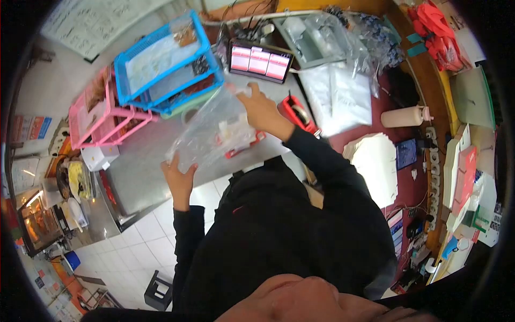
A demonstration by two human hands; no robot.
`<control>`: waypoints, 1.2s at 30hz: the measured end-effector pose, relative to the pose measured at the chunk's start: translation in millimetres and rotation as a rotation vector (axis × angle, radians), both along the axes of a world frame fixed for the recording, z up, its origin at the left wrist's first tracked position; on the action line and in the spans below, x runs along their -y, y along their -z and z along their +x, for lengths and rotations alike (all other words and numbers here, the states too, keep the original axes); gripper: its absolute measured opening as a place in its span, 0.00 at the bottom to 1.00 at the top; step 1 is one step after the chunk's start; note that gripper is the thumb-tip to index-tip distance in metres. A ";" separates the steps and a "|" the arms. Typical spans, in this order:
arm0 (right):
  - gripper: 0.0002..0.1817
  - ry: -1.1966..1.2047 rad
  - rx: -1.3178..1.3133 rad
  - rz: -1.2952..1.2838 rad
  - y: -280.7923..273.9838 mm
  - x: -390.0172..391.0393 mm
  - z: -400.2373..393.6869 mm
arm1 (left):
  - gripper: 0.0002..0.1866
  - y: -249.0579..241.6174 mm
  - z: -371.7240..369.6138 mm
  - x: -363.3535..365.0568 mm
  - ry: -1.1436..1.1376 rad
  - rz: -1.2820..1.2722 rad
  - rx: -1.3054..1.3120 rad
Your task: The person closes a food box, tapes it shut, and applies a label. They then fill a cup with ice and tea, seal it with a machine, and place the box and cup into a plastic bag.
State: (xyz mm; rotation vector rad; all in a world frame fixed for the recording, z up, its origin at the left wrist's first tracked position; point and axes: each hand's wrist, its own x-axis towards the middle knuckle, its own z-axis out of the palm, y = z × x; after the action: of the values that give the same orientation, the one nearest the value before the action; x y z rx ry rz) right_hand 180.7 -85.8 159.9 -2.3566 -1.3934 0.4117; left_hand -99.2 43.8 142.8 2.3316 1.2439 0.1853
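Observation:
A clear plastic bag [201,131] is stretched between my two hands over the metal table [145,166]. My left hand [179,177] pinches its lower left corner between thumb and finger. My right hand [263,111] grips its upper right end. Under or inside the bag is something white and red [233,134]; which of the two cannot be made out. A red tape dispenser [296,112] stands just right of my right hand.
Blue stacked trays [161,67] and a pink rack [107,115] stand at the back left. A tablet [260,61] leans behind the bag. White plastic bags [338,96], a bottle [405,117] and a paper stack [374,166] lie to the right.

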 end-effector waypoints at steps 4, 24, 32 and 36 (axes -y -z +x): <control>0.26 -0.559 -0.364 0.143 -60.1 46.0 95.7 | 0.53 50.2 50.2 -1.7 0.139 0.113 -0.174; 0.10 0.186 0.628 0.184 73.8 103.3 450.9 | 0.57 12.9 124.8 45.3 -0.061 -0.484 -0.051; 0.11 0.502 0.199 -0.211 118.2 65.6 461.2 | 0.55 -11.3 158.0 52.3 -0.094 -0.513 -0.046; 0.11 0.515 0.271 -0.197 121.6 62.4 466.0 | 0.57 5.1 145.2 50.5 -0.024 -0.419 -0.017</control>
State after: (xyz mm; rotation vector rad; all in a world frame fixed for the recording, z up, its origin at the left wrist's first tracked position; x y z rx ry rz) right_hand 646.7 -148.2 38.2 -2.8940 -0.8132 0.0866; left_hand 45.9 -6.7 137.7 1.9612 1.1866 -0.0822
